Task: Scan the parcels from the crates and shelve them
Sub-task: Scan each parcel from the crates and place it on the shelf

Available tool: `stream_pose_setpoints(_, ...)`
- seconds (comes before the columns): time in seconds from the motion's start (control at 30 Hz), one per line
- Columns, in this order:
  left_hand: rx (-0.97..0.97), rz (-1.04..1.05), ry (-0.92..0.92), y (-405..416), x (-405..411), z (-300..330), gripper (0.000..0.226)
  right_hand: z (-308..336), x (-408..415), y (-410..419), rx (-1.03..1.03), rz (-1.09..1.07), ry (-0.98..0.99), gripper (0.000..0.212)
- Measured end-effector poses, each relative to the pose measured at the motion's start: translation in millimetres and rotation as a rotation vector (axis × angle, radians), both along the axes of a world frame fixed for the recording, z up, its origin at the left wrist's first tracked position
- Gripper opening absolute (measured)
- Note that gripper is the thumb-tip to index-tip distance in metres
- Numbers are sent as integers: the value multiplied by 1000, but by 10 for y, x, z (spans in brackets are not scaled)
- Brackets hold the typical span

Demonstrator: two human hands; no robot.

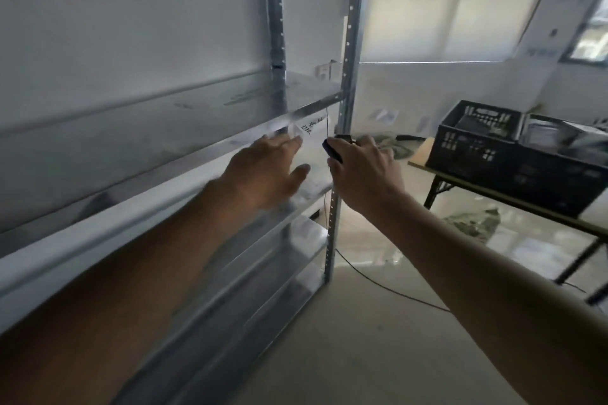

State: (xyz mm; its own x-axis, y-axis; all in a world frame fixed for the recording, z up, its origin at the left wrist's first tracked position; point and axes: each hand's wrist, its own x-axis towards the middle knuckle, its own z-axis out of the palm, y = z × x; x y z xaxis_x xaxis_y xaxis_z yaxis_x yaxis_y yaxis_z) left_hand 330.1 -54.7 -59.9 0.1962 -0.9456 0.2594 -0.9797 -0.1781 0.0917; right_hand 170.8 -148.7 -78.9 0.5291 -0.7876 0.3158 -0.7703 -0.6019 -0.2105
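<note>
Metal shelving unit (171, 128) fills the left side, galvanized grey, several tiers, perforated upright post (345, 82) at its right front corner; frame is motion-blurred. Pale floor (345, 339) runs to the right, thin dark cable (388, 289) trailing across it from the post base. Far right: folding table (513, 207) with dark legs, carrying a black slotted plastic crate (513, 154); contents too blurred to identify. Bright covered window (444, 10) on the far wall. Left hand (266, 171) reaches toward the front edge of the middle shelf, fingers straight and spread, fingertips at a white parcel (309, 138) that sits at the shelf's right end, just beside the post. Parcel looks like a pale, flat packet with dark handwritten marks on its label; cannot tell if it's fully resting on the shelf. Right hand (362, 168) is near the post, fingers curled round a small black scanner (334, 149), held just right of the parcel.
</note>
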Motion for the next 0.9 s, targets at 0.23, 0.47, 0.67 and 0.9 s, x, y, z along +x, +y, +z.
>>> stream_pose_setpoints(0.23,57,-115,6,-1054,-658,-164,61,-243,-814,-771,43,-145,28,45)
stream_pose_setpoints(0.47,79,-264,-21,-2371,-1016,-381,62,-378,-1266,-1793,63,-325,26,45)
stream_pose_setpoints(0.67,90,-394,-13,-3689,-1139,-525,60,-434,-1474,-2866,77,-466,8,47)
stream_pose_setpoints(0.9,104,-550,2,-4916,-1323,-618,54,-567,-1699,-3847,138,-612,-11,50)
